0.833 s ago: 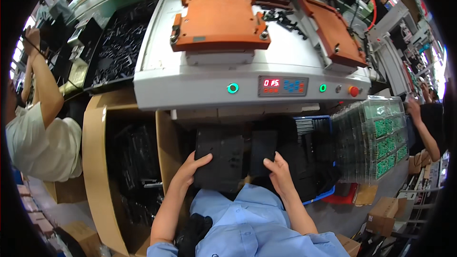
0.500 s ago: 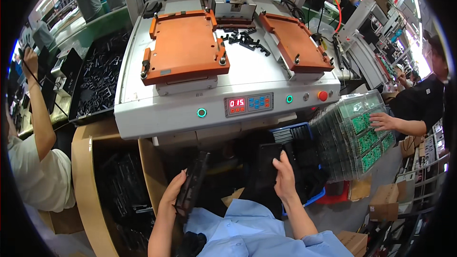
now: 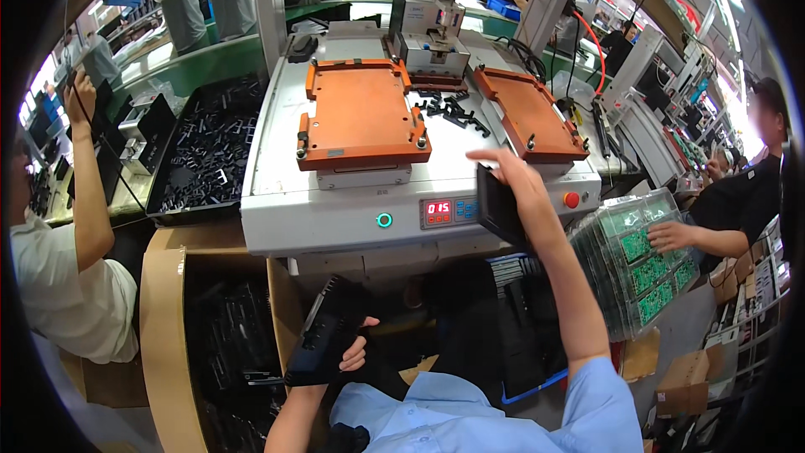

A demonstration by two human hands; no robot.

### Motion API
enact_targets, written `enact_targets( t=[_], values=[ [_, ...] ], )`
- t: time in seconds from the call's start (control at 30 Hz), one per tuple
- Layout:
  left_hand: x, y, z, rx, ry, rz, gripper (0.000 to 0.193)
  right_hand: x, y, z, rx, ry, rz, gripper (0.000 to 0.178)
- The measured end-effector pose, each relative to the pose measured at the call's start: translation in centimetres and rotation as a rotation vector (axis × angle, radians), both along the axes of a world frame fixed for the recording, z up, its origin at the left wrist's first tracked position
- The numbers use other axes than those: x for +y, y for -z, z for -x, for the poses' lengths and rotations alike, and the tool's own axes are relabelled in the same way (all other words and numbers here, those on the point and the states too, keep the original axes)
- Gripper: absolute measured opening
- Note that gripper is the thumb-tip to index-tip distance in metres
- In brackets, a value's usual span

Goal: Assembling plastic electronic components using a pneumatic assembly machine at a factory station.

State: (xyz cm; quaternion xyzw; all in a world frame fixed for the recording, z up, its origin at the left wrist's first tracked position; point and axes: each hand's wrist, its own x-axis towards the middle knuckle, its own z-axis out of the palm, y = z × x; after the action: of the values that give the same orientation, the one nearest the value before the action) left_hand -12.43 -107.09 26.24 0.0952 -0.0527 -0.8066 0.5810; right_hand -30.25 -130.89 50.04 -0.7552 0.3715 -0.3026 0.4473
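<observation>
My left hand (image 3: 355,356) is closed on a black plastic housing (image 3: 325,327) with slots along its edge, held tilted low beside the cardboard box. Raised in front of the white machine, my right hand (image 3: 521,186) grips a flat black panel (image 3: 500,208) by its upper edge, with the index finger stretched out to the left. The panel covers part of the machine's button panel (image 3: 437,213). Beyond both hands, an orange fixture plate (image 3: 360,113) sits on the left of the machine top. A second orange fixture plate (image 3: 530,109) sits on the right.
Small black clips (image 3: 453,107) lie between the fixtures, in front of a press head (image 3: 443,33). A black tray (image 3: 210,143) holds many more. Black housings fill a cardboard box (image 3: 163,310). At right, a co-worker's hand (image 3: 671,236) touches stacked clear trays (image 3: 599,247) with green circuit boards.
My right hand has risen from near my lap to the machine's front, carrying the flat panel. The housing in my left hand has turned to show its broad face. The whole view has shifted.
</observation>
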Motion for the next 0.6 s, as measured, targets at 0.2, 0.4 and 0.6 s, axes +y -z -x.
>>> enact_targets(
  t=[0.2, 0.4, 0.6],
  values=[
    [-0.6, 0.1, -0.4, 0.081, -0.008, 0.064, 0.064, -9.3, 1.3, -3.5, 0.405, 0.164, 0.381, 0.038],
    [0.3, 0.2, -1.3, 0.104, -0.001, 0.072, 0.060, -13.0, 4.2, -5.3, 0.645, 0.170, 0.720, 0.028],
    [1.4, 1.8, 0.8, 0.155, 0.025, 0.139, 0.057, -11.6, 4.4, -2.5, 0.720, 0.183, 0.515, 0.032]
  ],
)
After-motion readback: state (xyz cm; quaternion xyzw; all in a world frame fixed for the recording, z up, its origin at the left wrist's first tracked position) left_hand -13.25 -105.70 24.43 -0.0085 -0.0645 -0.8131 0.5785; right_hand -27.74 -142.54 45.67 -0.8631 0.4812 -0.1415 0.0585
